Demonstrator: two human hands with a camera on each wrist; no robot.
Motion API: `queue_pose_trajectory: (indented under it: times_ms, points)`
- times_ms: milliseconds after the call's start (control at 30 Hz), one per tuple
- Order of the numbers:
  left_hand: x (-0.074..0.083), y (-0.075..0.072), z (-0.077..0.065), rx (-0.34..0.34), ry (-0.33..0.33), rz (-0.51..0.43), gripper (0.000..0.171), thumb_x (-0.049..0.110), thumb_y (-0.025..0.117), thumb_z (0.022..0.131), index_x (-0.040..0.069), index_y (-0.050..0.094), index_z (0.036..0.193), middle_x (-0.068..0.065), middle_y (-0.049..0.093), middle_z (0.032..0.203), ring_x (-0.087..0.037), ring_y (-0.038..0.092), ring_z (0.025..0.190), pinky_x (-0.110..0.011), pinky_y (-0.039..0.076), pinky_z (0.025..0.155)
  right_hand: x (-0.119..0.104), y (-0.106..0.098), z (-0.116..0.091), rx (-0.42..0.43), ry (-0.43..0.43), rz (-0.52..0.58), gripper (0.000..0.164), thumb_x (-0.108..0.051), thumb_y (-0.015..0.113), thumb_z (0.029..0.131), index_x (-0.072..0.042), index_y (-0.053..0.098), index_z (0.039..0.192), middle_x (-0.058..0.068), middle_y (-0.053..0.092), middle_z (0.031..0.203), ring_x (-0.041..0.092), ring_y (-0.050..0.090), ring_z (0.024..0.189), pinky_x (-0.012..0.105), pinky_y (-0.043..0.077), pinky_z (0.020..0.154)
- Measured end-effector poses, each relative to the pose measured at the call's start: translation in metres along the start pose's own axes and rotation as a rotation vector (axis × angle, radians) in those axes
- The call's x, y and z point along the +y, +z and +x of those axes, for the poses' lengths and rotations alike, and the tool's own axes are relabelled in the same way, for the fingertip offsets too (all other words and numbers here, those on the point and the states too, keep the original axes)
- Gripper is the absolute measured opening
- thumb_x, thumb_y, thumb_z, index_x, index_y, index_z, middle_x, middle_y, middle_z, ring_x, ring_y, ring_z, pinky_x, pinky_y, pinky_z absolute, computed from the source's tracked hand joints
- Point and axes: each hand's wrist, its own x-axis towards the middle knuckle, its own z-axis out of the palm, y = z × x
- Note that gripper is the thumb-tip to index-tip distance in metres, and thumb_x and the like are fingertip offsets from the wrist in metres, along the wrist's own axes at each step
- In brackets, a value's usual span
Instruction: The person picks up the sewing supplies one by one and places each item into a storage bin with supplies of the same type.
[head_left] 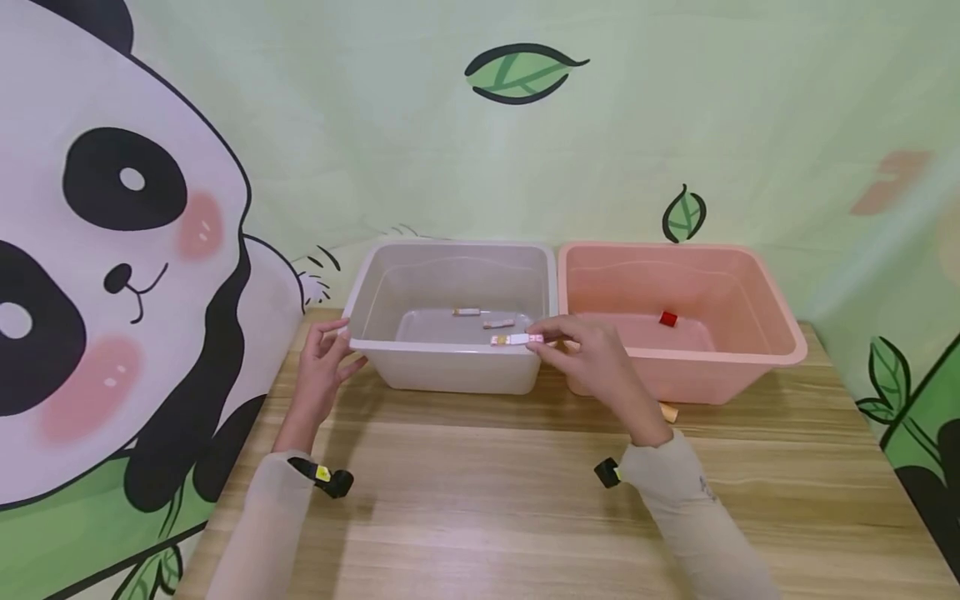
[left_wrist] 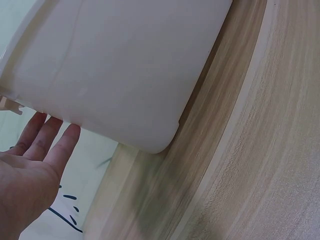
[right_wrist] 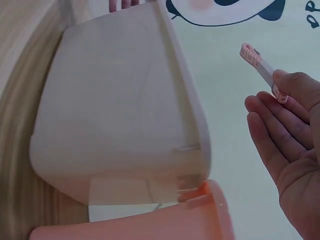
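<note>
Pinched between the thumb and fingers of my right hand (head_left: 592,354) is a small folded pink tape measure (right_wrist: 257,62) with a white band around it. In the head view it overlaps the front rim of the off-white bin (head_left: 457,368), near the right corner. Inside that bin lie two similar small bundles, one (head_left: 467,312) farther back and one (head_left: 498,324) nearer. My left hand (head_left: 321,367) touches the bin's left front corner. In the left wrist view, its nearly straight fingers (left_wrist: 62,145) rest against the outer wall just below the rim.
A pink bin (head_left: 690,379) stands beside the off-white one, with a small red block (head_left: 668,318) inside. An orange-tan piece (head_left: 669,412) lies by its front base, partly hidden by my right forearm. Both bins stand on a wood-grain table (head_left: 465,500), before a panda-print backdrop (head_left: 420,150).
</note>
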Motion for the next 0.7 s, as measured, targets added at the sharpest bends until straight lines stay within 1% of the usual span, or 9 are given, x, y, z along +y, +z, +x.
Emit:
queue_pose_trajectory:
  times_ms: [33, 67, 167, 267, 367, 567, 700]
  points:
    - [0.0, 0.0, 0.0, -0.001, 0.003, 0.002, 0.029, 0.03, 0.057, 0.105, 0.021, 0.051, 0.132, -0.009, 0.049, 0.13, -0.016, 0.062, 0.107, -0.048, 0.051, 0.102, -0.001, -0.001, 0.002, 0.003, 0.004, 0.005, 0.02, -0.017, 0.081, 0.089, -0.01, 0.077, 0.108, 0.003, 0.076, 0.101, 0.019, 0.069, 0.088, 0.043, 0.062, 0.085]
    - [0.0, 0.0, 0.0, -0.001, 0.004, 0.003, 0.029, 0.031, 0.057, 0.105, 0.021, 0.051, 0.131, -0.009, 0.048, 0.13, -0.016, 0.063, 0.107, -0.048, 0.051, 0.102, -0.002, -0.002, 0.004, 0.006, 0.005, 0.002, 0.02, -0.017, 0.081, 0.089, -0.011, 0.077, 0.108, 0.003, 0.076, 0.101, 0.019, 0.069, 0.088, 0.041, 0.062, 0.083]
    - [0.0, 0.0, 0.001, 0.002, 0.008, 0.001, 0.027, 0.03, 0.057, 0.105, 0.022, 0.051, 0.13, -0.009, 0.048, 0.129, -0.017, 0.062, 0.107, -0.048, 0.052, 0.101, -0.006, -0.006, 0.012, 0.009, -0.006, -0.013, 0.02, -0.019, 0.081, 0.089, -0.011, 0.077, 0.107, 0.002, 0.076, 0.101, 0.017, 0.07, 0.089, 0.035, 0.057, 0.074]
    - [-0.001, 0.0, 0.001, 0.007, 0.009, -0.007, 0.025, 0.03, 0.057, 0.105, 0.023, 0.052, 0.129, -0.009, 0.048, 0.128, -0.018, 0.062, 0.107, -0.047, 0.052, 0.1, -0.01, -0.008, 0.022, 0.016, -0.034, -0.034, 0.02, -0.02, 0.081, 0.089, -0.011, 0.077, 0.107, 0.001, 0.077, 0.1, 0.016, 0.07, 0.09, 0.031, 0.055, 0.073]
    - [0.0, 0.0, 0.0, 0.015, 0.004, -0.018, 0.026, 0.03, 0.057, 0.105, 0.022, 0.052, 0.129, -0.009, 0.048, 0.128, -0.019, 0.062, 0.108, -0.047, 0.052, 0.1, -0.014, -0.012, 0.031, 0.01, -0.035, -0.042, 0.021, -0.02, 0.08, 0.09, -0.01, 0.077, 0.108, 0.002, 0.077, 0.101, 0.017, 0.07, 0.094, 0.032, 0.059, 0.082]
    - [0.0, 0.002, -0.002, 0.013, -0.001, -0.012, 0.028, 0.03, 0.056, 0.106, 0.021, 0.05, 0.131, -0.012, 0.046, 0.134, -0.02, 0.061, 0.111, -0.051, 0.049, 0.103, -0.019, -0.02, 0.047, -0.017, -0.014, -0.058, 0.022, -0.02, 0.079, 0.091, -0.007, 0.076, 0.109, 0.005, 0.076, 0.102, 0.021, 0.07, 0.096, 0.038, 0.059, 0.086]
    - [0.001, 0.002, -0.001, 0.006, 0.002, -0.015, 0.028, 0.03, 0.056, 0.106, 0.02, 0.05, 0.131, -0.011, 0.046, 0.133, -0.017, 0.062, 0.11, -0.052, 0.049, 0.103, -0.019, -0.027, 0.06, -0.045, 0.033, -0.053, 0.023, -0.023, 0.077, 0.093, -0.009, 0.075, 0.111, 0.004, 0.076, 0.103, 0.02, 0.069, 0.098, 0.04, 0.058, 0.091]
